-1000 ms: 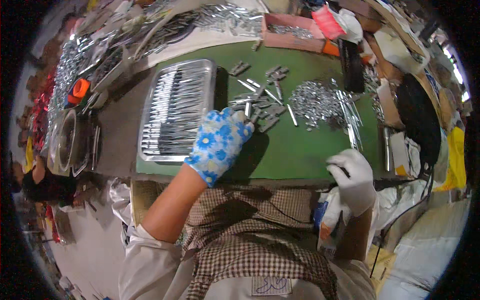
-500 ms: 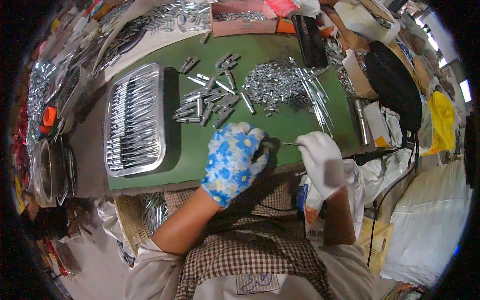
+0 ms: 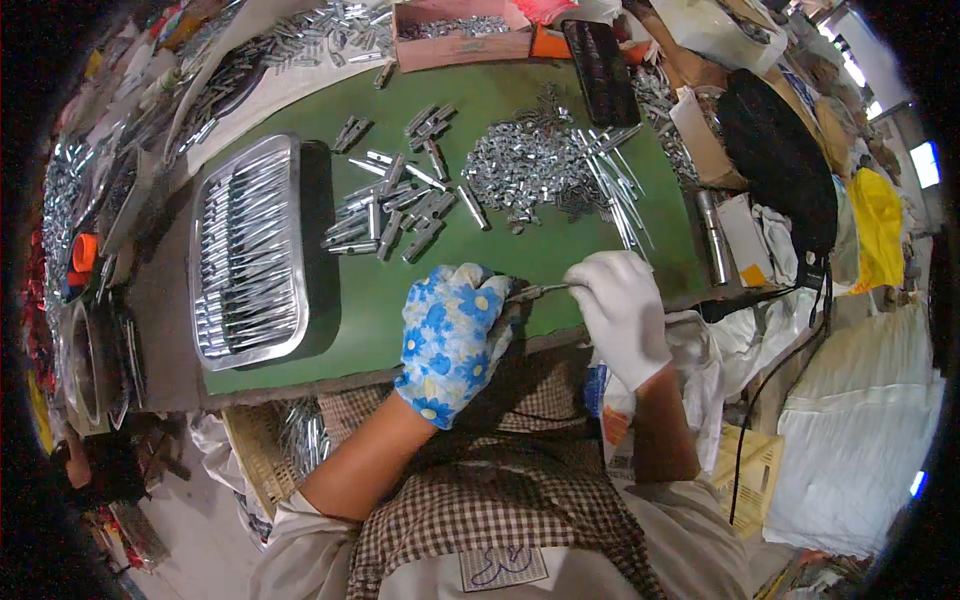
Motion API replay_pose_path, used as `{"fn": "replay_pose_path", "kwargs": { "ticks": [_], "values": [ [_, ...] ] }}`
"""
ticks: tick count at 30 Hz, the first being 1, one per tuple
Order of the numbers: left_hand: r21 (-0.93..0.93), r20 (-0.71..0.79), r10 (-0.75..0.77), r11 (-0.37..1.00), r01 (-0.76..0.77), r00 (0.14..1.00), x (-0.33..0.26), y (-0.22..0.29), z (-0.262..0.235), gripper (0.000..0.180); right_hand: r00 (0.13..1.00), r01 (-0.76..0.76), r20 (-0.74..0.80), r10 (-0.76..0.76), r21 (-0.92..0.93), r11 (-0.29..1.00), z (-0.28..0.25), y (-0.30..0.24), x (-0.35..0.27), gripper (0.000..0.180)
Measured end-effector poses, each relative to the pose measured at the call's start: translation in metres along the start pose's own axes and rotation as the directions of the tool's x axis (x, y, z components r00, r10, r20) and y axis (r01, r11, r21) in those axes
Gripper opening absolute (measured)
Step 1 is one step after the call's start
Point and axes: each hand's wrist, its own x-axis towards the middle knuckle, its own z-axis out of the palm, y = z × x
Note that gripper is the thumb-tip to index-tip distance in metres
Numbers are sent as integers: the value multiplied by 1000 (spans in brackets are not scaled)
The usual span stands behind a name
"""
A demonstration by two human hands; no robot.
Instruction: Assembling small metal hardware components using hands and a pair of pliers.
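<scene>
My left hand [image 3: 450, 340], in a white glove with blue flowers, is closed round a small metal part [image 3: 522, 294] whose end sticks out by the fingertips. My right hand [image 3: 622, 315], in a plain white glove, pinches a thin metal rod [image 3: 558, 288]. The rod's tip meets the metal part; whether it sits inside or only touches, I cannot tell. Both hands are over the near edge of the green work mat [image 3: 380, 300]. Just beyond them lie loose slotted metal tubes [image 3: 390, 215], a heap of tiny metal pieces [image 3: 525, 170] and several thin rods [image 3: 618, 190].
At the left stands a metal tray [image 3: 297, 240] of lined-up pointed metal pieces. A pink box [image 3: 465, 48] of small parts and a black phone [image 3: 602, 75] lie at the back. On the right are a metal cylinder [image 3: 713, 235] and a black cloth item [image 3: 780, 165].
My hands have come closer together, and the rod now meets the part in my left hand. The whole view has shifted slightly, so the table appears further left.
</scene>
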Motion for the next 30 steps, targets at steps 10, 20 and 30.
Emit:
{"fn": "replay_pose_path", "kwargs": {
  "ticks": [10, 20, 30],
  "values": [
    [1, 18, 1, 1000, -1, 1000, 1, 2, -4, 30, 1000, -17, 24, 14, 96, 995, 4, 2, 2, 11],
    [-42, 37, 21, 999, -19, 999, 0, -1, -5, 36, 972, -223, -104, 211, -116, 968, -7, 53, 29, 9],
    [-54, -7, 29, 998, -29, 1000, 1, -1, -3, 34, 978, -169, 63, 199, -320, 932, -13, 55, 56, 13]
  ]
}}
